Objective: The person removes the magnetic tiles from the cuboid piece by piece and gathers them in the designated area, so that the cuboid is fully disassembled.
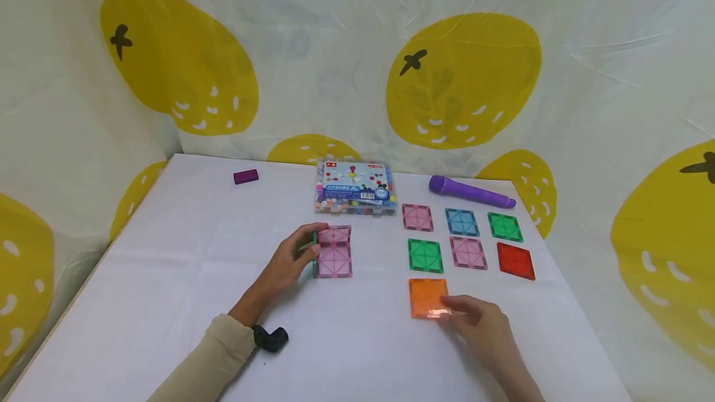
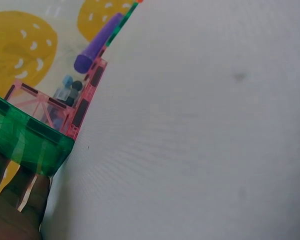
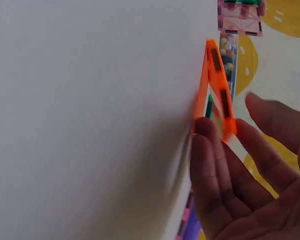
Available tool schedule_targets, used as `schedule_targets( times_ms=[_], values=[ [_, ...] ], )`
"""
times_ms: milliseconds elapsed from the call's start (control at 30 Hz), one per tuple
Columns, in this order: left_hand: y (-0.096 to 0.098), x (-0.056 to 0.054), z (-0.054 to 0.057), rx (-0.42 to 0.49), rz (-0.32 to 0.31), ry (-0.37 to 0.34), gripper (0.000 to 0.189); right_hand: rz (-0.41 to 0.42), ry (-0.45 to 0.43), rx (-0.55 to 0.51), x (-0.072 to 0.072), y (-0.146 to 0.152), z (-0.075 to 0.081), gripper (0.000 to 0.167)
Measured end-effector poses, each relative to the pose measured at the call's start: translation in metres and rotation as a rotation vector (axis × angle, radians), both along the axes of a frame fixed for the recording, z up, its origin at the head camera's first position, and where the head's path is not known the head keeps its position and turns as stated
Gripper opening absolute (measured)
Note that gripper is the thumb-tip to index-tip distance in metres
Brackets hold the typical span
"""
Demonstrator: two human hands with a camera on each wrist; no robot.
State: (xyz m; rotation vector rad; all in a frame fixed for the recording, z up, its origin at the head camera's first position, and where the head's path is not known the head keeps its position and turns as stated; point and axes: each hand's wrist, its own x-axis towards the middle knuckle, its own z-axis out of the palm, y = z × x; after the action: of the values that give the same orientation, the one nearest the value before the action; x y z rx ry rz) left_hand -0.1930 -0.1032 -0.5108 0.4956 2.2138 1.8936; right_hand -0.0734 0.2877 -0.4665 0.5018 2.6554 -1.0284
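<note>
Here, left hand: The left hand (image 1: 293,253) grips an upright green tile (image 2: 30,132), with the fingers curled round it, probably to keep that wall from tipping.
Pink corner: A flat pink tile (image 1: 334,261) lies on the table (image 1: 167,303) beside the green one, and a raised pink tile (image 1: 334,235) stands along its far edge; the edges meet closely, so the two walls likely brace each other.
Right hand: The right hand (image 1: 477,330) holds an orange tile (image 1: 427,296) by its right edge between the fingers, presumably because an edge hold leaves most of the square free.
Orange tile: It is in front of the two rows, well apart from the pink corner.
Far row: A loose pink tile (image 1: 417,218), a blue tile (image 1: 462,222) and a loose green tile (image 1: 504,227) lie flat and apart, perhaps so each lifts singly.
Near row: A second green tile (image 1: 425,256), a second pink tile (image 1: 468,252) and a red tile (image 1: 516,260) lie likewise.
Back edge: A clear box (image 1: 356,186), a purple microphone (image 1: 472,192) and a purple block (image 1: 246,177) sit there, seemingly out of the hands' way.
</note>
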Motion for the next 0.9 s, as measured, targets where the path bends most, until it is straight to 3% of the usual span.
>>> schedule_targets(
  times_ms=[200, 367, 533, 900],
  values=[
    [0.001, 0.0, 0.001, 0.0, 0.006, 0.014, 0.046, 0.073, 0.091, 0.178, 0.0, -0.004, 0.018, 0.039],
    [0.003, 0.0, 0.001, 0.004, 0.017, 0.016, 0.045, 0.171, 0.227, 0.158, -0.01, -0.022, 0.034, 0.039],
    [0.003, 0.0, -0.001, 0.014, 0.019, 0.012, 0.044, 0.273, 0.343, 0.095, -0.028, -0.047, 0.035, 0.037],
    [0.003, 0.0, -0.001, 0.018, 0.021, 0.036, 0.035, 0.557, 0.602, 0.136, -0.076, -0.112, 0.035, 0.036]
  ],
)
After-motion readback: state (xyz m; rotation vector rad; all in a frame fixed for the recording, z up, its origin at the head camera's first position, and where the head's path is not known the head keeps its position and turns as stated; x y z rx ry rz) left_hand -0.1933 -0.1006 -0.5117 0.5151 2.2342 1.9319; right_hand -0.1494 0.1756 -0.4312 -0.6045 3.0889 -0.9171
